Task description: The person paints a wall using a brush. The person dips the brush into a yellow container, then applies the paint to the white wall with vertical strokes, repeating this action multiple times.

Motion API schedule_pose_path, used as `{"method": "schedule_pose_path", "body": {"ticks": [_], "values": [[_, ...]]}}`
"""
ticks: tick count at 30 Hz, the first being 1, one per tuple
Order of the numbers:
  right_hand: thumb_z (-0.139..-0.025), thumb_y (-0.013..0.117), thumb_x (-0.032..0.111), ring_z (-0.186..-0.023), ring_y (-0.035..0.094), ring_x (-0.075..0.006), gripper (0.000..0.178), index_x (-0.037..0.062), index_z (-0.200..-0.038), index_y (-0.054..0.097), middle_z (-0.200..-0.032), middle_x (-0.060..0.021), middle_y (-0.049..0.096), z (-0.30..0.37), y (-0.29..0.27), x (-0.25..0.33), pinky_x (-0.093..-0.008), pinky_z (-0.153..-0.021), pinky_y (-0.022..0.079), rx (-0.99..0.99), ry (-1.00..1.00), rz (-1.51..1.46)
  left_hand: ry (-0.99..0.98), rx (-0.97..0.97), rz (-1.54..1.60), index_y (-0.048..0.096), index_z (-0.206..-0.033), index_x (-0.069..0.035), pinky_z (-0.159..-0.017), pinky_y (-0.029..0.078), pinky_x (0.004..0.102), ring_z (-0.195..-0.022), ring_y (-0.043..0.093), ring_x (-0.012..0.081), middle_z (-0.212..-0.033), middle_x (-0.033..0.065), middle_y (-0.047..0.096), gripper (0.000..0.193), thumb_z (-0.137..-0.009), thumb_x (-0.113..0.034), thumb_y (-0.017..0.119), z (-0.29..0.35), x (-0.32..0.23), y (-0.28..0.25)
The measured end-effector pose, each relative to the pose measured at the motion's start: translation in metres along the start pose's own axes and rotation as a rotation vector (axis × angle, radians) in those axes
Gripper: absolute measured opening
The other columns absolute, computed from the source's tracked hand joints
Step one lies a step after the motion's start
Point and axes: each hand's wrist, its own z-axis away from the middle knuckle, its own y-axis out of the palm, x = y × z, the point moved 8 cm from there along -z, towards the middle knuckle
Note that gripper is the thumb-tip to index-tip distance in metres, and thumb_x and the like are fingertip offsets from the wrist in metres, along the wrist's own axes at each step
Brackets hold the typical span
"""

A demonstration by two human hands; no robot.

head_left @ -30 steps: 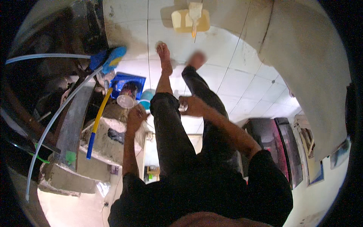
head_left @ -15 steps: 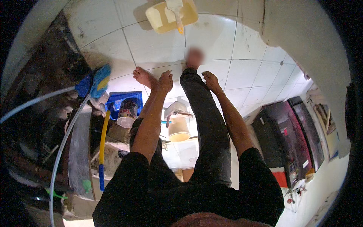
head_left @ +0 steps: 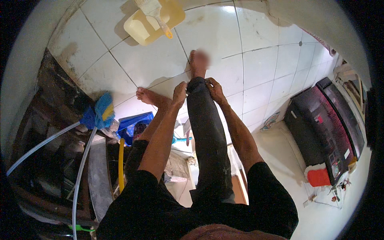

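I look down my own legs onto a white tiled floor (head_left: 256, 76). My right leg is stretched forward in a dark trouser leg (head_left: 206, 132), with its bare foot (head_left: 199, 60) beyond the cuff. My left hand (head_left: 180, 91) pinches the left side of the trouser cuff (head_left: 197, 82) at the ankle. My right hand (head_left: 216, 90) grips the cuff's right side. My bare left foot (head_left: 146, 96) rests on the tiles to the left, its shin uncovered.
A yellow dustpan (head_left: 140, 28) with a brush lies on the tiles ahead. At left stand blue broom heads (head_left: 102, 112), white pipes (head_left: 82, 160), a yellow handle (head_left: 121, 164) and a blue tub (head_left: 132, 124). A black cabinet (head_left: 320, 120) and a red item (head_left: 320, 177) sit at right.
Both hands went from near my knees down to the right ankle and closed on the trouser cuff. My head has tipped further down, so the dustpan appears larger.
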Motion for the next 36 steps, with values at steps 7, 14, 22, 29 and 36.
{"method": "schedule_pose_path", "body": {"ticks": [7, 14, 22, 29, 36], "values": [[-0.084, 0.053, 0.025, -0.078, 0.052, -0.0143, 0.024, 0.0018, -0.085, 0.057, -0.082, -0.0039, 0.056, 0.008, 0.02, -0.026, -0.0275, -0.072, 0.042, 0.384, 0.197, -0.038, 0.054, 0.096, -0.414, 0.061, -0.088, 0.0, -0.077, 0.046, 0.0321, -0.085, 0.06, 0.0209, -0.088, 0.0134, 0.064, 0.026, -0.075, -0.021, 0.069, 0.014, 0.0, -0.004], [-0.088, 0.047, 0.039, -0.073, 0.049, -0.0127, 0.038, 0.0043, -0.074, 0.057, -0.073, -0.0005, 0.053, 0.041, 0.019, 0.002, -0.0303, -0.069, 0.042, 0.248, 0.164, -0.364, 0.006, 0.109, -0.274, 0.057, -0.086, -0.003, -0.072, 0.045, 0.0357, -0.077, 0.056, 0.0216, -0.086, 0.0154, 0.06, 0.015, -0.083, -0.018, 0.055, 0.029, 0.023, 0.009], [-0.092, 0.051, 0.039, -0.06, 0.032, -0.0098, 0.043, 0.0069, -0.066, 0.04, -0.063, 0.0032, 0.035, 0.09, -0.049, 0.037, -0.027, -0.052, 0.031, -0.127, 0.051, -0.146, 0.297, -0.055, -0.327, 0.048, -0.078, 0.001, -0.061, 0.043, 0.0371, -0.063, 0.054, 0.0293, -0.066, 0.0156, 0.054, 0.022, -0.082, -0.018, 0.058, 0.066, -0.048, -0.011], [-0.072, 0.055, -0.002, -0.052, 0.036, -0.0213, 0.014, 0.0008, -0.068, 0.042, -0.058, -0.01, 0.037, 0.188, -0.067, 0.126, -0.0338, -0.049, 0.033, -0.109, -0.015, 0.119, 0.429, -0.163, -0.35, 0.043, -0.073, 0.0, -0.055, 0.039, 0.0373, -0.056, 0.043, 0.0272, -0.062, 0.0153, 0.045, 0.02, -0.072, -0.009, 0.061, 0.186, -0.092, 0.004], [-0.072, 0.057, 0.002, -0.057, 0.052, -0.0393, 0.011, 0.0011, -0.066, 0.048, -0.062, -0.0182, 0.051, 0.256, -0.09, 0.196, -0.0405, -0.051, 0.042, -0.006, -0.077, 0.202, 0.465, -0.081, -0.518, 0.045, -0.076, -0.001, -0.059, 0.043, 0.0357, -0.062, 0.05, 0.0276, -0.067, 0.0149, 0.047, 0.02, -0.073, -0.007, 0.063, 0.273, -0.127, 0.007]]}}
